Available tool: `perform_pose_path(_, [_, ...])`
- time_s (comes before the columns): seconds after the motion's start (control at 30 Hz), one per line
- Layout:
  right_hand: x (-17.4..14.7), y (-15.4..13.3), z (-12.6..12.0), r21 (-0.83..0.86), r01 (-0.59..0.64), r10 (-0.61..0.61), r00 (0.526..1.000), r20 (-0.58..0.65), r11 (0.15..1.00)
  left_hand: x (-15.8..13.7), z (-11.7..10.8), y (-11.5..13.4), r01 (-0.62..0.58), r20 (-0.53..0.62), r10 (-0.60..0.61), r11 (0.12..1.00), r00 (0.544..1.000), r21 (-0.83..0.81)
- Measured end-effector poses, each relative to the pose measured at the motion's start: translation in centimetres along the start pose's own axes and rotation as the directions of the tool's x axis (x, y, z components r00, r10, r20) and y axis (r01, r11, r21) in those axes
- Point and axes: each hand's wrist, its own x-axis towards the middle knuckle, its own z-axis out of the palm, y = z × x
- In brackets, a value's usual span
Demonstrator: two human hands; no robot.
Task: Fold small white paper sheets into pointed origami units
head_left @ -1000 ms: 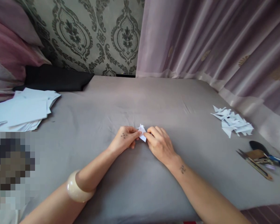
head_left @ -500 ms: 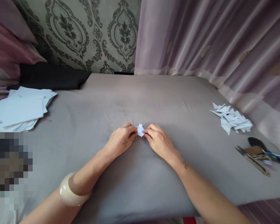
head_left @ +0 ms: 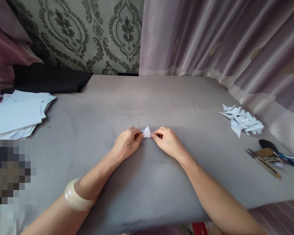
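A small piece of folded white paper [head_left: 147,133] is held between my two hands over the grey cloth, its shape now a triangle with the point up. My left hand [head_left: 128,141] pinches its left corner, thumb and fingers closed. At the right corner, the thumb and forefinger of my right hand [head_left: 168,142] close on the paper's edge. A pale bangle [head_left: 78,195] circles my left forearm. The undersides of the folds are hidden from me.
A stack of white paper sheets [head_left: 19,112] lies at the left, with a black cloth [head_left: 49,78] behind it. On the right are a heap of folded white paper pieces [head_left: 243,119], thread snips [head_left: 264,164] and a blue-handled tool [head_left: 291,160]. Curtains [head_left: 210,39] hang behind.
The folded paper has gone from a diamond-like outline to a triangle. My right hand has shifted slightly, its fingertips still on the paper. The whole view has tilted a little.
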Motion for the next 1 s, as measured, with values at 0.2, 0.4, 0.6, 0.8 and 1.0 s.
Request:
perform_pose_path(0.2, [0.1, -0.4, 0.1, -0.025, -0.035, 0.035, 0.999, -0.018, 0.999, 0.0, 0.1, 0.1, 0.028, -0.009, -0.027, 1.000, 1.000, 0.012])
perform_pose_path(0.4, [-0.1, -0.4, 0.6, -0.110, 0.011, -0.017, 0.999, -0.051, 0.994, 0.1, 0.4, 0.1, 0.036, 0.000, -0.036, 0.999, 0.999, 0.012])
perform_pose_path(0.6, [-0.2, -0.3, 1.1, -0.190, 0.031, -0.046, 0.996, -0.075, 0.981, -0.1, 0.5, 0.1, 0.062, 0.014, -0.063, 0.998, 0.998, 0.026])
perform_pose_path(0.8, [-0.4, -0.1, 1.4, -0.265, 0.025, -0.059, 0.991, -0.124, 0.964, -0.4, 1.1, -1.0, 0.019, -0.128, 0.002, 0.985, 0.992, 0.170])
perform_pose_path(1.0, [-0.4, 0.2, 0.9, -0.202, -0.004, -0.017, 0.994, -0.104, 0.979, -0.3, 1.0, -0.2, 0.122, -0.093, -0.114, 0.989, 0.989, 0.083])
